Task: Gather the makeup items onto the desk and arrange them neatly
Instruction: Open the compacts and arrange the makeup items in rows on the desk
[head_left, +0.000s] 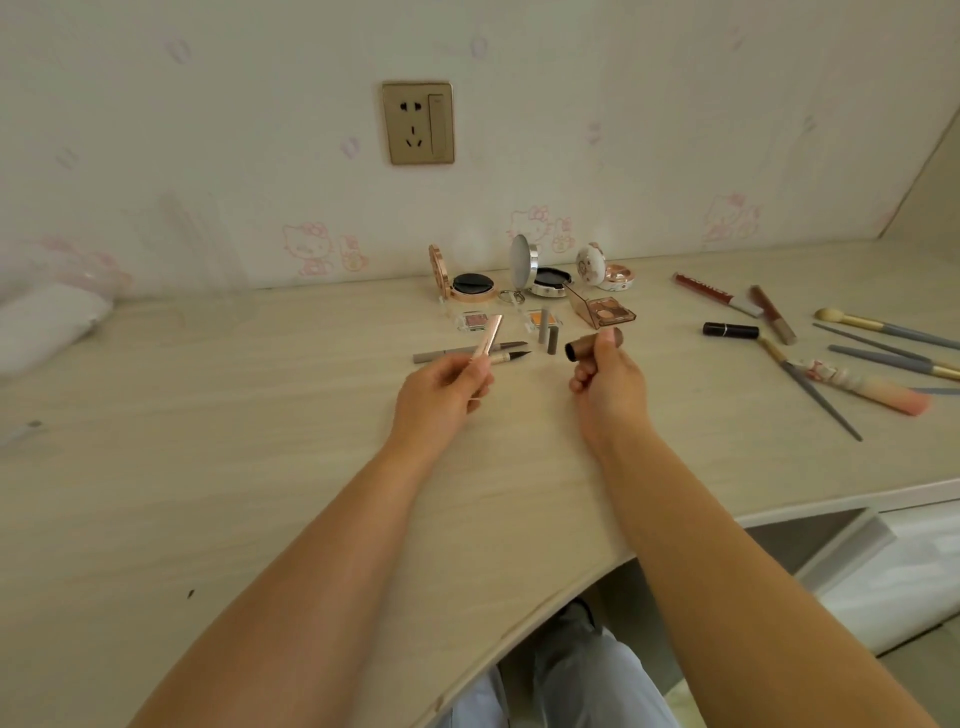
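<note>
My left hand (439, 392) grips a slim rose-gold tube (488, 340) that points up and away over the desk (260, 441). My right hand (605, 374) holds a short brown tube (589, 344) lying sideways. Just beyond the hands lie two eyeliner pens (511, 351) and two small grey sticks (548, 332). Three open compacts (470, 286) stand in a row at the wall, with small eyeshadow pans (472, 321) and a clear-lidded palette (602, 312) in front of them.
At the right lie lip gloss tubes (719, 295), a black lipstick (730, 330) and several makeup brushes (878, 364). A white plastic-wrapped bundle (47, 317) sits at the far left. A wall socket (418, 122) is above. The desk's curved front edge runs over my lap.
</note>
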